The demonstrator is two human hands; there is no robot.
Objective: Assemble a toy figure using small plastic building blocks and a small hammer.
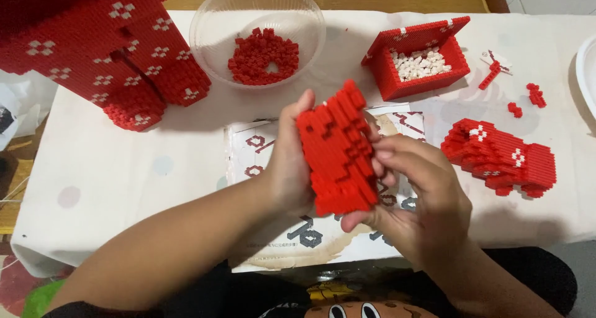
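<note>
From the head camera, you are holding a red block piece up above the paper sheet in the middle of the table. The piece stands tall: its long side runs up and down, leaning a little to the left at the top.

Your left hand is on its left side. The thumb pokes up by the top corner and the other fingers wrap round the back, so they are hidden. Your right hand is on its right side and lower down. Its fingers are bent and pressed against the bumpy right edge, and its thumb sits under the bottom corner. Both hands touch the piece, so neither one is nearer.

Past your hands sit a clear bowl of red bits and a red box of white bits. A smaller red build lies to the right, well apart.
</note>
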